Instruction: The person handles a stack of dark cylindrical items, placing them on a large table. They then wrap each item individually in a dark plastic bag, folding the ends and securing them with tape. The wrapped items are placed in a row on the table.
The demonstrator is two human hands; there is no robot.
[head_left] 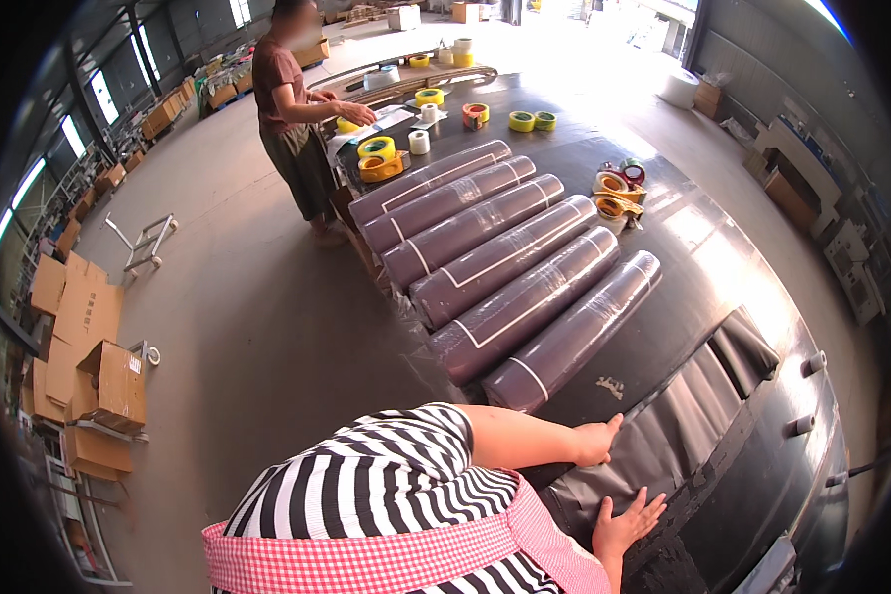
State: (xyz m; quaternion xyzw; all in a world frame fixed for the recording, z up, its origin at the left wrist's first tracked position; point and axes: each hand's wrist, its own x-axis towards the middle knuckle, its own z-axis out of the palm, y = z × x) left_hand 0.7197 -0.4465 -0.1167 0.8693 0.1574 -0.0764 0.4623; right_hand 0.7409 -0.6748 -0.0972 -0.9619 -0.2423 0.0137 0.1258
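Note:
A dark, creased plastic-like sheet [675,421] lies across the near part of the black work table. My left hand [594,443] is at the sheet's left edge, touching it; its fingers show only partly and look stretched over the material. Closer to me, my right hand [628,527] lies flat near the sheet's lower edge with the fingers spread. Neither hand visibly holds anything. Beyond my left arm, several brown-purple rolls [525,309] in clear wrap with white strips lie side by side, the nearest roll [574,332] just past my forearm.
Tape dispensers [619,203] stand beyond the rolls, and yellow tape rolls [376,148] sit farther back. A co-worker [285,109] stands at the table's far left side, hands over it. Cardboard boxes [119,381] and a metal frame [148,243] are on the floor at left.

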